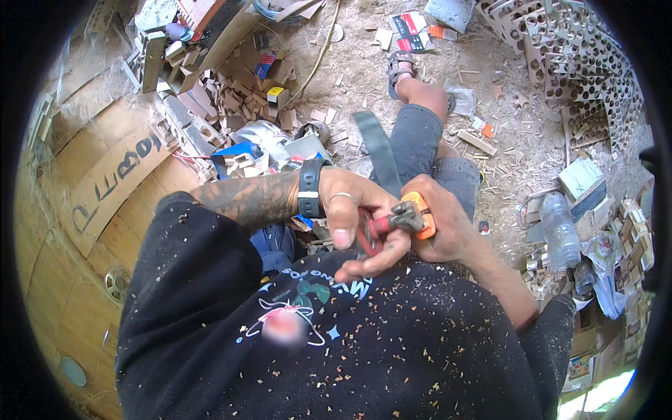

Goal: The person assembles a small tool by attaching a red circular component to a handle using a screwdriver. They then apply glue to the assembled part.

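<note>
In front of my chest my left hand (360, 199), with a watch and a ring, loosely holds red-handled pliers (381, 225) across its curled fingers. The pliers' metal head points to the right, close to my right hand (448, 220). That hand is closed around an orange handle (420, 222). From the same hand a flat grey blade (378, 150) rises up and to the left, past the left fingertips. I cannot tell how the blade joins the handle, as the fingers hide it. The pliers' handles are blurred.
A leg in dark shorts (413, 140) stretches forward over the floor (518, 178), strewn with sawdust and wood scraps. Small wood blocks (227, 105) are heaped left. Perforated boards (581, 56) stand far right, above a clear plastic bottle (560, 231). A curved wooden surface (77, 259) lies left.
</note>
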A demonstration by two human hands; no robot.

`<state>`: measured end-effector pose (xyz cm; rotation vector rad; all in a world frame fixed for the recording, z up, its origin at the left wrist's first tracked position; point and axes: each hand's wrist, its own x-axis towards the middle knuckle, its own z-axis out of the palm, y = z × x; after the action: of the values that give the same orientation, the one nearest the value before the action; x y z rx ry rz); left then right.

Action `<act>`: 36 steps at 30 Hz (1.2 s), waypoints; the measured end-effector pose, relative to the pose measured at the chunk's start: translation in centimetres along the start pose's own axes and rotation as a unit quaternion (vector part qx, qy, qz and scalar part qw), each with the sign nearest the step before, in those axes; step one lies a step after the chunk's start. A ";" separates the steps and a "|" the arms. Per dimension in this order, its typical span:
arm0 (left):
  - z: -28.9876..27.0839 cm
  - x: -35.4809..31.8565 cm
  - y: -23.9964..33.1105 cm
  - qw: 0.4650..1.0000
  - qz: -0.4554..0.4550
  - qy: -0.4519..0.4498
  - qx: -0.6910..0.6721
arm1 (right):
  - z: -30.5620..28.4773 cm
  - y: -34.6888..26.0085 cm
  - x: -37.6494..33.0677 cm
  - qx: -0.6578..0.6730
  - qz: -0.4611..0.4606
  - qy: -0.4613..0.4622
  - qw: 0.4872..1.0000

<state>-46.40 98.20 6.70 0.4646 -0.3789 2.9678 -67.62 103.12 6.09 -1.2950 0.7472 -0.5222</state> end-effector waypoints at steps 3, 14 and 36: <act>1.8 -1.3 0.9 0.994 -0.020 0.094 0.060 | -0.7 -0.7 2.2 -0.061 -0.030 -0.013 0.998; 6.9 -8.5 8.0 0.362 -0.006 0.667 0.652 | 0.5 -3.0 13.9 -0.171 0.139 0.141 0.965; 9.2 -38.5 18.0 0.760 0.473 0.405 0.186 | 2.9 -6.1 47.4 -0.239 0.150 -0.051 0.958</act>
<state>-10.06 75.67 -1.00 -1.4164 0.1625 3.6937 -33.61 69.61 2.86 -1.6013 1.0013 -0.0230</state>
